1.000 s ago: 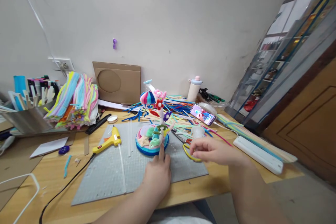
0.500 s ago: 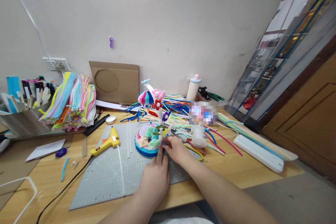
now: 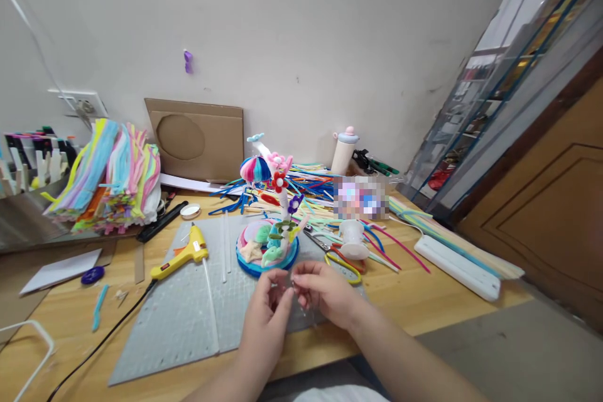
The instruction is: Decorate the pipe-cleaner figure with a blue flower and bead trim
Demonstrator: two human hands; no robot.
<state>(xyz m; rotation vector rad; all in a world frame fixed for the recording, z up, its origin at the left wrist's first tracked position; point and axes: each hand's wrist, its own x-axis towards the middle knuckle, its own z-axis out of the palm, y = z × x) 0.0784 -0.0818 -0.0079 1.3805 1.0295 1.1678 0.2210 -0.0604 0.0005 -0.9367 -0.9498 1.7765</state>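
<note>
A craft piece of fuzzy stems stands on a round blue base [image 3: 249, 264], with a striped balloon shape [image 3: 255, 169], a red flower [image 3: 279, 182] and a purple flower [image 3: 295, 203] on it. Just in front of the base, my left hand [image 3: 271, 308] has its fingers curled, thumb and fingertips near my other hand. My right hand [image 3: 325, 292] is closed in a pinch beside it. Something thin and clear hangs below its fingers, too small to make out. Both hands are over the grey cutting mat [image 3: 174, 326], apart from the craft piece.
A yellow glue gun [image 3: 181, 257] lies on the mat's left. Right of the base are yellow-handled scissors [image 3: 346, 267] and a spool [image 3: 353, 240]. Bundled stems [image 3: 117, 176], a cardboard sheet [image 3: 226, 138], a bottle [image 3: 343, 151] and a power strip [image 3: 456, 267] surround the work area.
Both hands have drawn back from the base of the craft piece toward the person and now meet in front of it. The camera view has shifted slightly.
</note>
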